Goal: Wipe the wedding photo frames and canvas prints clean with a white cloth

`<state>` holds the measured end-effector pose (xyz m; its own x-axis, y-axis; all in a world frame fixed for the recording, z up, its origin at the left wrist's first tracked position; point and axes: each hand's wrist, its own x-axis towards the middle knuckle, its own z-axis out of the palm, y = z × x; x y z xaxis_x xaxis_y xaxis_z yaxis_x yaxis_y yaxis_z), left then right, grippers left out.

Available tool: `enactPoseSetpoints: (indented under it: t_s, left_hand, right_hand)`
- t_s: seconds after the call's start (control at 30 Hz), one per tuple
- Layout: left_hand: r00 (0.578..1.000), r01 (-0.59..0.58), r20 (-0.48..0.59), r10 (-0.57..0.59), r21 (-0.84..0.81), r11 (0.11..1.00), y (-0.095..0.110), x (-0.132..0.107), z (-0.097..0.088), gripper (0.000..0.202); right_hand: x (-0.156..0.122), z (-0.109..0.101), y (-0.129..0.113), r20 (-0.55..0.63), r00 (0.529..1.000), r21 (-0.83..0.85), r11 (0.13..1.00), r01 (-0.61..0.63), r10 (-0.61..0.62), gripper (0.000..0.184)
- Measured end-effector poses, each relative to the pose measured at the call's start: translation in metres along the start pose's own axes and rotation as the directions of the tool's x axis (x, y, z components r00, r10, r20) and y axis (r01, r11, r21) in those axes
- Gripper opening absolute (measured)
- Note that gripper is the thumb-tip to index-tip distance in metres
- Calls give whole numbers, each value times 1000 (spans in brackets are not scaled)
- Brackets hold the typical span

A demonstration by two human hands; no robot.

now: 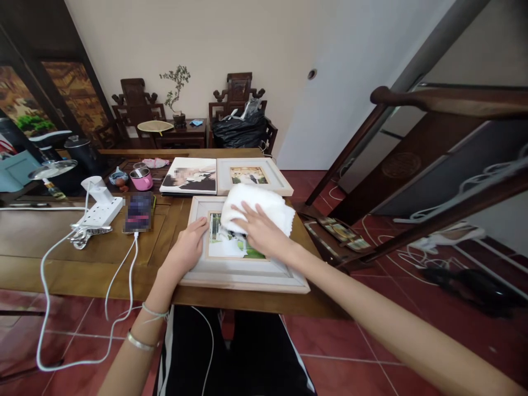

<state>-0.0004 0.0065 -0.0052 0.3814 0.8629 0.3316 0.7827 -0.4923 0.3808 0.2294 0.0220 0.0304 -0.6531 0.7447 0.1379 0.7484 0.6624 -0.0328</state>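
A pale picture frame lies flat near the front edge of the wooden table, holding a photo with green grass. At its left side, my left hand grips the frame's edge, fingers together. My right hand presses a bunched white cloth onto the upper right part of this frame, fingers spread over the fabric. The cloth covers part of the photo. Just behind stands a second pale frame with a photo, lying flat beside a white-edged picture panel.
Left on the table are a phone with a charging cable, a white power strip, a pink cup and a dark pot. A wooden chair stands at the right. Cables lie on the red tiles.
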Motion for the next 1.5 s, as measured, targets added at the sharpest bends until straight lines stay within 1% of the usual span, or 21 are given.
enactPoseSetpoints:
  t_s: [0.07,0.17,0.27,0.37,0.47,0.53,0.6,0.67,0.8,0.9,1.0,1.07,1.13,1.2,1.27,1.33,1.4,1.47,1.5]
  left_hand:
    - [1000,-7,-5,7,-5,1000,0,0,0,45]
    - [1000,-17,-7,17,-4,1000,1,1,0,45]
    - [1000,-15,-19,15,-7,1000,0,0,0,46]
    - [1000,2,-17,-2,-10,1000,0,-1,1,47]
    - [1000,25,-10,-25,-2,1000,0,-1,2,46]
    - [999,42,-8,-42,2,999,1,-1,2,45]
    - [999,51,-6,-51,2,999,1,-1,2,45]
    - [999,52,-6,-52,1,999,1,-2,3,45]
    - [999,47,-13,-47,-12,999,0,-2,3,44]
    - [999,34,-14,-35,-28,999,0,-2,2,45]
    - [999,19,-27,-20,-38,999,1,-1,0,44]
    - [999,8,-31,-9,-39,999,1,0,0,43]
    - [999,-2,-33,1,-30,1000,0,0,0,42]
    - [999,-2,-39,1,-13,1000,0,0,2,42]
    - [999,10,-41,-10,-2,1000,-1,-1,3,42]
    - [999,26,-33,-26,-7,1000,-1,-1,4,43]
    - [999,37,-20,-38,-18,999,0,-1,3,42]
    - [999,36,-13,-37,-36,999,2,-1,2,43]
    - [999,31,-17,-32,-49,998,3,-2,0,43]
  right_hand:
    - [13,3,6,-5,1000,-49,999,-18,18,67]
    - [16,0,-2,56,998,-65,997,38,-34,66]
    - [-4,-16,-25,171,980,22,995,101,-103,66]
    - [-34,-42,-51,261,946,182,973,145,-190,68]
    - [-58,-60,-70,281,919,322,929,180,-275,70]
    - [-63,-61,-74,264,918,366,912,188,-295,71]
    - [-59,-53,-71,229,934,363,915,179,-273,72]
    - [-46,-38,-60,198,955,311,938,155,-223,73]
    - [-5,-11,-26,127,985,93,990,105,-116,73]
    - [25,-2,-9,67,996,-22,997,67,-66,74]
    - [39,0,-12,58,997,-39,998,43,-41,75]
    - [36,-1,-22,80,996,-11,1000,29,-28,74]
    - [21,-5,-36,124,992,35,999,27,-31,71]
    - [0,-15,-47,172,981,108,992,72,-90,68]
    - [-21,-28,-55,195,964,204,969,140,-180,64]
    - [-35,-42,-56,208,946,286,940,184,-249,61]
    - [-39,-49,-51,259,930,324,930,172,-262,61]
    - [-33,-46,-42,283,930,308,941,142,-234,64]
    - [-26,-41,-36,267,941,277,952,133,-210,67]
